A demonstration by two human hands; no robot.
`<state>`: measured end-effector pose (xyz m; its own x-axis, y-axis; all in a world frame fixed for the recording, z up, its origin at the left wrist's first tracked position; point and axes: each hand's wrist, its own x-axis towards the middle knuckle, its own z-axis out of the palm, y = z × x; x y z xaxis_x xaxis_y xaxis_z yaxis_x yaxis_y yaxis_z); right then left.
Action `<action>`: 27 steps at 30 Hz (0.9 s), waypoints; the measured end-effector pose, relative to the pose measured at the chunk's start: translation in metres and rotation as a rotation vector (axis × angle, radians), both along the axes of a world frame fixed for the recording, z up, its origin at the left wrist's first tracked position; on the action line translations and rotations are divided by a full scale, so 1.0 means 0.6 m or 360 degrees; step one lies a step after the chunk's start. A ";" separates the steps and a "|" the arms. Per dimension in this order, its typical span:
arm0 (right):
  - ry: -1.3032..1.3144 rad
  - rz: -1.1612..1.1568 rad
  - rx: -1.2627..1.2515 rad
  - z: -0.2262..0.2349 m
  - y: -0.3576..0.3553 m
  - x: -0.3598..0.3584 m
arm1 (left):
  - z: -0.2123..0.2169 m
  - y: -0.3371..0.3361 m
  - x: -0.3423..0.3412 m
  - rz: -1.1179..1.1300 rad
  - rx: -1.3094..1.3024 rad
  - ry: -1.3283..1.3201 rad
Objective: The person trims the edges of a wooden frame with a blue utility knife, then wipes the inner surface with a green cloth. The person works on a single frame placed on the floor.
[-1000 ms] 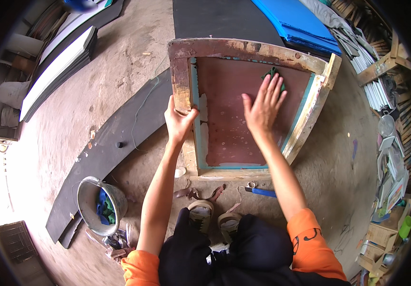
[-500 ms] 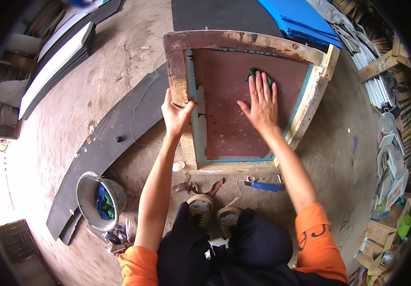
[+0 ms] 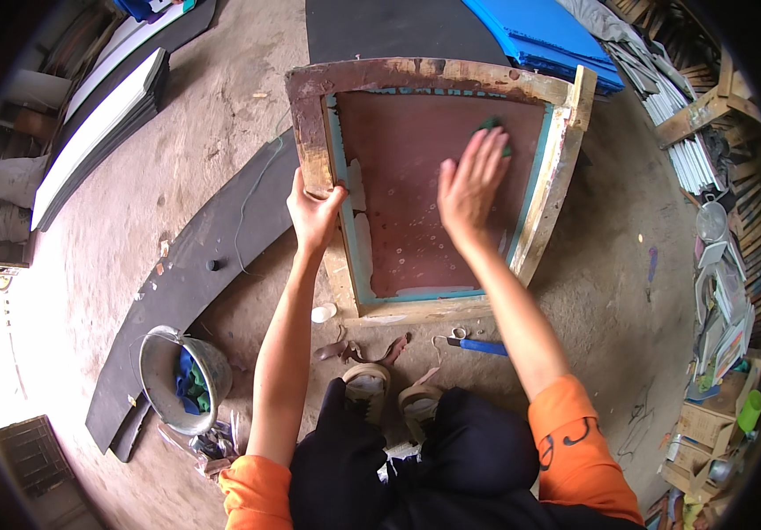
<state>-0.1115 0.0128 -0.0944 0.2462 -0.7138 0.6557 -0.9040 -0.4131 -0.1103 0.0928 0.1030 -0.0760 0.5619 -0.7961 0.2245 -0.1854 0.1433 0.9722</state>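
Note:
A wooden screen-printing frame with reddish-brown mesh and light-blue tape along its inner edges leans tilted in front of me. My left hand is closed round its left rail, thumb on the front. Over the upper right of the mesh, my right hand presses a green cloth with outstretched fingers, slightly blurred; most of the cloth is hidden beneath them. Small pale rings and spots dot the mesh below that hand.
Left of my feet, a metal bucket holds blue and green cloths. A blue-handled tool and a white cup-like piece lie near the frame. Dark sheets cover floor at left; blue sheets lie behind. Stacked clutter lines the right.
My right hand and the green cloth have shifted slightly across the mesh, the hand tilting more to the right. The frame and my left hand appear a little further left in view.

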 end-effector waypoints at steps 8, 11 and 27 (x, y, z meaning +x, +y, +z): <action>0.0435 0.1169 -0.0055 -0.110 0.083 -0.032 | -0.012 -0.020 0.002 0.0040 0.0029 -0.0083; -0.0549 0.0674 0.0198 -0.024 0.065 -0.012 | -0.006 -0.012 0.008 0.0019 0.0197 -0.0117; -0.2346 0.0941 0.2178 -0.038 0.205 0.095 | -0.115 0.294 0.103 -0.0355 0.0481 -0.0115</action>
